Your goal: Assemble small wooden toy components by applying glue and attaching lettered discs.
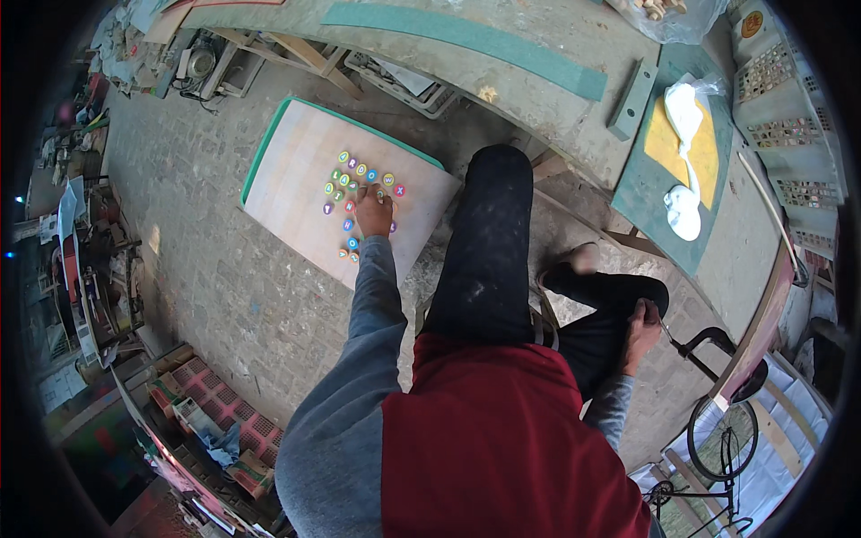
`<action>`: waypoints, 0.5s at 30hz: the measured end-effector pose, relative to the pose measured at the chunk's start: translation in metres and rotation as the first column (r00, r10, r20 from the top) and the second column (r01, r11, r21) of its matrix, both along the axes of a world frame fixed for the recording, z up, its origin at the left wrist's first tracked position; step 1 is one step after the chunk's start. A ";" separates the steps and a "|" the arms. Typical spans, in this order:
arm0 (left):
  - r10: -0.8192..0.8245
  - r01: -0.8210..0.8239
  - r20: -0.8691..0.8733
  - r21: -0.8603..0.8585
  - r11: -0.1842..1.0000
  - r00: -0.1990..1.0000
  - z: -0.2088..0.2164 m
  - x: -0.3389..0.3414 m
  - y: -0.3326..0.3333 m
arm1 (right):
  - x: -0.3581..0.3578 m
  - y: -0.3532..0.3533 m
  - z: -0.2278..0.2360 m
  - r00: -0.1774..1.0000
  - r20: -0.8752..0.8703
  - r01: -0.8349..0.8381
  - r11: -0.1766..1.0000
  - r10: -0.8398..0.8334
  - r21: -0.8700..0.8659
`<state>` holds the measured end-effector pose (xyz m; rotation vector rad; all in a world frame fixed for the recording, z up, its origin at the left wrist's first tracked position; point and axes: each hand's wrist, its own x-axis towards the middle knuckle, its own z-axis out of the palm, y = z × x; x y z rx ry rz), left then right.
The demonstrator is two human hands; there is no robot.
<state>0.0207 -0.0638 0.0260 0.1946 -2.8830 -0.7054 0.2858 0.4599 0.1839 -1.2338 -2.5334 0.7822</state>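
Over a low pale board with a green rim [291, 152], my left hand [374, 215] reaches down among small round discs. Its fingers are bent and pinched together at one letter disc [380, 194], mostly covered by the fingertips. The discs bear single letters, in green, purple, yellow, blue, red and pink. Beyond the fingers lie a yellow disc [388, 179] and a pink disc [400, 191]; a blue disc [348, 224] is nearer me. My right hand [641, 332] rests on my bent right knee, its fingers loosely bent, holding nothing that I can see.
A long workbench [556, 45] runs across the top and down the right, with a green strip [466, 45] on it. A white bag [683, 121] lies over a yellow sheet [659, 148]. A black clamp [708, 341] grips the bench near my right knee. Lower right stands a bicycle [722, 439].
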 end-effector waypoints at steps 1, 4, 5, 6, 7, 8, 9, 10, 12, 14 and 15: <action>-0.001 0.001 0.002 0.001 1.000 1.000 -0.001 -0.001 0.001 | -0.001 0.000 0.000 1.000 -0.009 0.001 1.000 -0.001 0.003; 0.040 -0.031 0.100 -0.093 0.995 0.994 -0.004 -0.005 0.005 | -0.002 -0.002 0.001 1.000 -0.023 -0.007 1.000 0.007 0.008; 0.059 -0.048 0.111 -0.100 0.994 0.992 -0.005 -0.005 0.004 | -0.002 -0.002 0.001 0.999 -0.029 -0.015 1.000 0.015 0.010; 0.076 -0.063 0.122 -0.106 0.992 0.990 -0.004 -0.006 0.006 | -0.001 -0.001 0.000 1.000 -0.028 -0.013 1.000 0.013 0.012; 0.074 -0.061 0.122 -0.104 0.993 0.990 -0.004 -0.007 0.007 | 0.001 0.001 -0.002 1.000 -0.019 -0.012 1.000 0.012 0.016; 0.082 -0.062 0.166 -0.122 0.991 0.983 -0.004 -0.008 0.009 | 0.002 0.003 -0.003 1.000 -0.010 -0.010 1.000 0.010 0.020; 0.093 -0.063 0.210 -0.145 0.987 0.973 -0.006 -0.008 0.007 | 0.001 0.002 -0.002 1.000 -0.009 -0.010 1.000 0.011 0.019; 0.093 -0.063 0.211 -0.145 0.987 0.973 -0.007 -0.008 0.007 | 0.000 0.001 -0.001 1.000 -0.005 -0.016 0.999 0.017 0.030; 0.108 -0.066 0.223 -0.187 0.980 0.969 -0.013 -0.009 0.006 | -0.003 -0.002 0.002 1.000 0.001 -0.023 0.999 0.023 0.040; 0.114 -0.074 0.199 -0.196 0.978 0.973 -0.019 -0.008 0.000 | -0.005 -0.004 0.003 1.000 -0.004 -0.026 0.999 0.026 0.039; 0.114 -0.078 0.177 -0.200 0.977 0.978 -0.018 -0.009 0.003 | -0.004 -0.003 0.003 1.000 -0.002 -0.023 0.999 0.023 0.042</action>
